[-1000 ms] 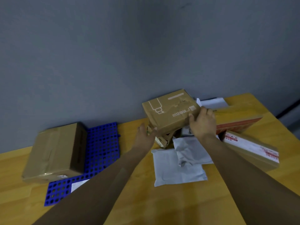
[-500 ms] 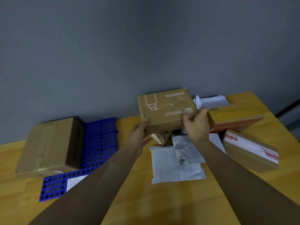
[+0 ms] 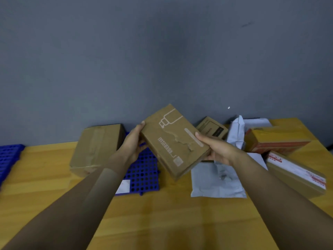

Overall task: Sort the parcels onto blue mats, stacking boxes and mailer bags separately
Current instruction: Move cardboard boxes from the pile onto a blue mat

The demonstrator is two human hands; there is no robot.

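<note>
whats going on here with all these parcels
A person is sorting parcels. The left hand and right hand hold a flat brown box tilted in the air, near the blue mat, where a large taped box lies at its left side. To the right, grey mailer bags and red-printed boxes wait on the wooden table.

Hidden and cropped
The blue mat (image 3: 142, 175) is partly covered by the held box (image 3: 173, 141); a second mat (image 3: 9, 156) is cropped at left.
</note>
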